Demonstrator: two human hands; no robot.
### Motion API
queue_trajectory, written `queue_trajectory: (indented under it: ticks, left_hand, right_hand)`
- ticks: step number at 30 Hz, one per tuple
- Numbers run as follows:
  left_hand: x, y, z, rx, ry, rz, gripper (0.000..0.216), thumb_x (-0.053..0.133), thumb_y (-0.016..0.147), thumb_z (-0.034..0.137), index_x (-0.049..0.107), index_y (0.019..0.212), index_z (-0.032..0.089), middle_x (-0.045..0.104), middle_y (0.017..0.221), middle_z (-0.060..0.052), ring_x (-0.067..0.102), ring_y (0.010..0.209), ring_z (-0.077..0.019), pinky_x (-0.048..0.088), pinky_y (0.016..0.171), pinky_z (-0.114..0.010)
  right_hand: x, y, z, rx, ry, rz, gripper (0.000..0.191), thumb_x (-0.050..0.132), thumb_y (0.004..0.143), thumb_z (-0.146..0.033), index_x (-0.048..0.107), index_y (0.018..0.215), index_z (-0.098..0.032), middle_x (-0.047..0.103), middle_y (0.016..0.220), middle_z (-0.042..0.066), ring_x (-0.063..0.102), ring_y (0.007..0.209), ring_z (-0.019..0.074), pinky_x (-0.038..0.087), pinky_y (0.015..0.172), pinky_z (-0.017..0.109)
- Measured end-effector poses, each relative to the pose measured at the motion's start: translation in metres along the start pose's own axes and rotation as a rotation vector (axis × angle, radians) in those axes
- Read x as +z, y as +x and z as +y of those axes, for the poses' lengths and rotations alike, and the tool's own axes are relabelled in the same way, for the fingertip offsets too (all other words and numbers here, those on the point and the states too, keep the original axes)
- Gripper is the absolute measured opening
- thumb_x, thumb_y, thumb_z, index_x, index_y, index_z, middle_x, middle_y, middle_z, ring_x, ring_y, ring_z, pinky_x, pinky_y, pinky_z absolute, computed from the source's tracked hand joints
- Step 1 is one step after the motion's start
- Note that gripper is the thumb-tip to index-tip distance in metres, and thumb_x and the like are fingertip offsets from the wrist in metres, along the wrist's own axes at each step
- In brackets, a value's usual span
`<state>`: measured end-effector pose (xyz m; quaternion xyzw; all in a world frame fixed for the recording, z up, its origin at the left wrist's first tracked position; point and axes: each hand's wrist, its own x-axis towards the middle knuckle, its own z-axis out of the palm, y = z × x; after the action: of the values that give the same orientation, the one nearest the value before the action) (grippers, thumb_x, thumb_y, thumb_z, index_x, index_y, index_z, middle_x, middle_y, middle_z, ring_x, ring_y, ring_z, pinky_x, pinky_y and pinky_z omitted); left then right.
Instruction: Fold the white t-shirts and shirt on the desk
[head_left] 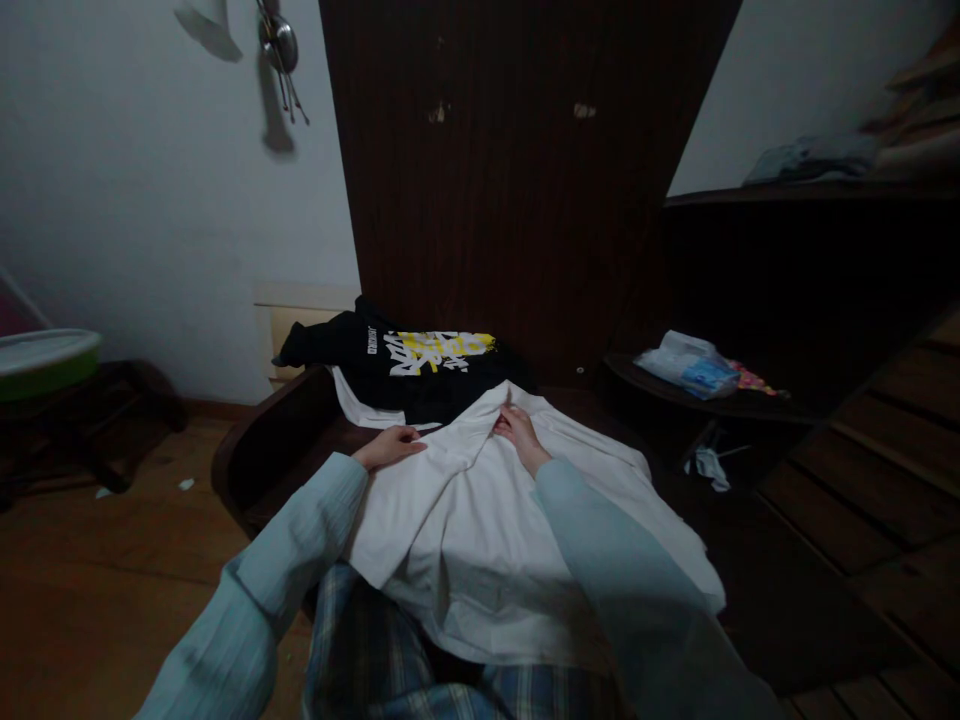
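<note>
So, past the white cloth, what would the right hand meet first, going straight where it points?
Likely the black garment, beyond the white cloth the right hand touches; depth is unclear.

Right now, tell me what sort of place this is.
Probably a room in a home: the white cloth and black shirt look like everyday laundry, and a green tub stands at the left above a wooden floor.

Worktop [300, 462]: dark wood, raised side arm [238, 455] at 9 o'clock. Black garment [360, 352] with yellow-white print lies on it at 11 o'clock; white cloth [495, 520] spread from middle to 4 o'clock.
</note>
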<state>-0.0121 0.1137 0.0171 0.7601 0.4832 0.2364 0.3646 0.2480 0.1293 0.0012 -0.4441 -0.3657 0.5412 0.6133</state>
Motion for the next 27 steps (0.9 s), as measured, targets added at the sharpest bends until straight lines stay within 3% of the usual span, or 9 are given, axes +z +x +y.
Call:
queue_trajectory:
  ticks: [3, 7, 10, 15, 18, 23, 27]
  left_hand:
    - [0.003, 0.002, -0.007, -0.025, -0.061, 0.097, 0.044, 0.056, 0.059, 0.059, 0.051, 0.062, 0.016, 0.049, 0.057, 0.002, 0.046, 0.059, -0.0131, 0.036, 0.053, -0.024]
    - [0.0, 0.003, -0.016, -0.116, -0.19, 0.242, 0.047, 0.054, 0.059, 0.063, 0.046, 0.062, 0.017, 0.046, 0.055, 0.003, 0.045, 0.055, -0.0126, 0.035, 0.051, -0.025]
    - [-0.003, 0.003, -0.019, -0.181, -0.274, 0.242, 0.05, 0.057, 0.055, 0.065, 0.046, 0.063, 0.017, 0.047, 0.054, 0.003, 0.045, 0.051, -0.0118, 0.035, 0.049, -0.026]
    - [-0.008, -0.003, -0.014, -0.273, -0.364, 0.198, 0.049, 0.064, 0.053, 0.06, 0.05, 0.067, 0.015, 0.051, 0.055, 0.003, 0.048, 0.05, -0.0116, 0.036, 0.048, -0.025]
    - [-0.013, -0.01, -0.007, -0.3, -0.431, 0.084, 0.048, 0.069, 0.051, 0.053, 0.054, 0.071, 0.013, 0.057, 0.061, 0.0, 0.052, 0.053, -0.0123, 0.038, 0.05, -0.025]
    - [-0.024, -0.019, -0.003, -0.313, -0.508, -0.065, 0.049, 0.076, 0.046, 0.046, 0.062, 0.079, 0.012, 0.064, 0.072, -0.004, 0.057, 0.062, -0.0154, 0.043, 0.057, -0.026]
    - [-0.03, -0.022, -0.006, -0.278, -0.514, -0.137, 0.043, 0.076, 0.046, 0.042, 0.062, 0.075, 0.013, 0.064, 0.071, -0.003, 0.056, 0.063, -0.0143, 0.042, 0.06, -0.026]
  right_hand:
    - [0.008, -0.01, 0.007, 0.06, -0.153, -0.069, 0.025, 0.066, 0.068, -0.038, 0.051, 0.062, -0.019, 0.061, 0.055, -0.001, 0.057, 0.047, 0.0105, 0.047, 0.046, 0.022]
    - [0.025, -0.023, 0.012, 0.144, -0.338, -0.287, 0.028, 0.068, 0.065, -0.04, 0.056, 0.058, -0.017, 0.062, 0.054, 0.001, 0.055, 0.044, 0.0091, 0.041, 0.038, 0.017]
    - [0.035, -0.034, 0.009, 0.151, -0.325, -0.509, 0.025, 0.069, 0.064, -0.039, 0.06, 0.06, -0.016, 0.066, 0.063, 0.002, 0.056, 0.049, 0.0074, 0.04, 0.04, 0.014]
    - [0.038, -0.047, 0.004, 0.23, -0.303, -0.779, 0.029, 0.068, 0.064, -0.031, 0.067, 0.091, -0.02, 0.068, 0.082, 0.001, 0.059, 0.057, 0.0083, 0.043, 0.047, 0.016]
    - [0.038, -0.044, 0.002, 0.185, -0.316, -0.727, 0.027, 0.07, 0.063, -0.026, 0.068, 0.089, -0.019, 0.067, 0.079, 0.001, 0.059, 0.063, 0.0097, 0.043, 0.052, 0.017]
    - [0.033, -0.025, -0.013, -0.038, -0.198, -0.39, 0.024, 0.067, 0.065, -0.022, 0.068, 0.088, -0.021, 0.065, 0.074, -0.002, 0.055, 0.066, 0.0088, 0.042, 0.061, 0.018]
    - [0.034, -0.017, -0.022, -0.053, -0.074, -0.244, 0.025, 0.067, 0.065, -0.024, 0.067, 0.09, -0.025, 0.065, 0.084, -0.003, 0.057, 0.075, 0.0096, 0.044, 0.07, 0.019]
